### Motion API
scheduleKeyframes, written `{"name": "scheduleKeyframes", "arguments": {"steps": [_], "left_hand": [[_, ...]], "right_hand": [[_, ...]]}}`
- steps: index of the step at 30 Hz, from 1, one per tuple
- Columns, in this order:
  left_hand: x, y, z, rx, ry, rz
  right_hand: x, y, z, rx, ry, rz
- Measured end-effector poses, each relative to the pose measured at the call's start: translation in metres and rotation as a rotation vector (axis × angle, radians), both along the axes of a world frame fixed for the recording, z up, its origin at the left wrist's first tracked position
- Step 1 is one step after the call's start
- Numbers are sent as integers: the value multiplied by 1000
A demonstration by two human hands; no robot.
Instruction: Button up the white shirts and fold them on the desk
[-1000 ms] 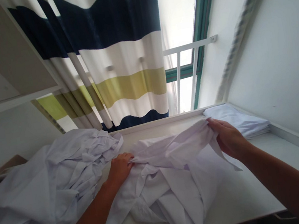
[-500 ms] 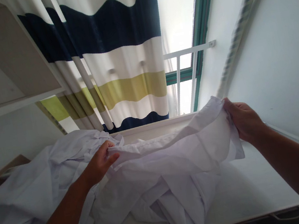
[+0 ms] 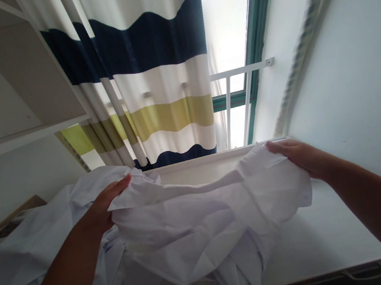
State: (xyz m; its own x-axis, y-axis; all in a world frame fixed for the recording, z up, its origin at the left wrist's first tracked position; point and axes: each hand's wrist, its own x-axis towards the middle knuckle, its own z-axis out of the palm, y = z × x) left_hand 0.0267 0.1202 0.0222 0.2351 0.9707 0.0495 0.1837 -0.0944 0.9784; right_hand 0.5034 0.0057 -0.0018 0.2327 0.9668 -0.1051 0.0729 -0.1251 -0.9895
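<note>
A white cloth garment (image 3: 197,220), perhaps a shirt or coat, is stretched between my two hands above a white tabletop. My left hand (image 3: 109,203) pinches its upper left edge, thumb on top. At the upper right corner my right hand (image 3: 294,153) grips the fabric between thumb and fingers. The upper edge sags in the middle, and lower folds hang down past the table's front edge. Which part of the garment each hand holds I cannot tell. A second heap of white cloth (image 3: 61,224) lies to the left, partly behind my left forearm.
The white tabletop (image 3: 310,234) runs beneath the cloth, with a drawer handle (image 3: 366,273) below its front edge. A striped curtain (image 3: 165,83) and a window with a white rail (image 3: 240,70) are behind. A shelf unit (image 3: 13,80) overhangs at left; a wall stands right.
My left hand has moved left and slightly up along the cloth. My right hand has shifted a little left. The cloth's front now hangs broader and its edge is turned over.
</note>
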Motion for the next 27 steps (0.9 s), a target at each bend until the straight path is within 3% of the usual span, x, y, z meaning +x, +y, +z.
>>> {"name": "scheduleKeyframes", "arguments": {"steps": [2,4,8,11,14,20,24,27], "left_hand": [[3,3,-8,-369,-52,-80],[6,10,-25,-537,-88,-142],[8,25,-66,-501,-18,-203],[8,30,-84,-477,27,-258],[11,33,-89,-354,110,-296],[20,64,-96,-65,223,-163],[27,93,-100,277,546,90],[44,96,-95,519,858,352]], "right_hand": [[6,3,-11,-105,0,78],[13,7,-28,-190,-26,144],[23,16,-66,-315,-29,288],[27,22,-87,-337,-97,283],[25,27,-96,-333,-115,217],[16,35,-86,-226,-138,346],[13,44,-83,-132,16,230],[10,53,-84,-106,135,71]]}}
